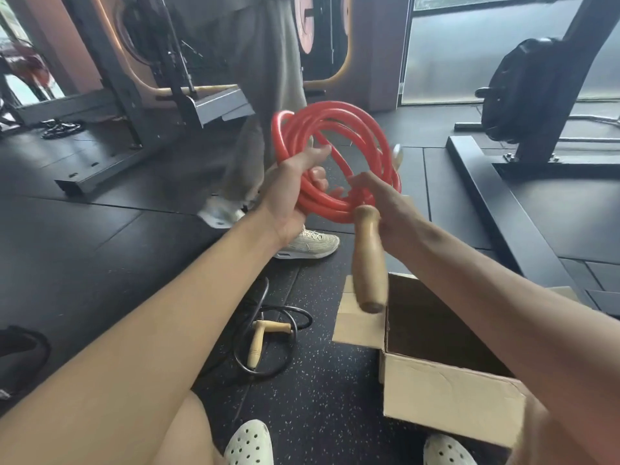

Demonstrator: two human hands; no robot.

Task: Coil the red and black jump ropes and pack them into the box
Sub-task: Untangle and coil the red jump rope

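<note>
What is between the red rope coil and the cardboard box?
A wooden handle hangs there, down from the red rope coil toward the open cardboard box, beside the right hand. The head view shows it.

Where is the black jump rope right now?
Head view, lower centre: the black jump rope lies loose on the floor mat, just left of the open cardboard box.

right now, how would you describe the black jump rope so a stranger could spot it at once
Find the open brown cardboard box at lower right on the speckled black rubber floor. Just left of it lies the thin black jump rope in loose loops with two pale wooden handles. Unlike the red jump rope coiled between the left hand and right hand, it lies untouched.
</note>
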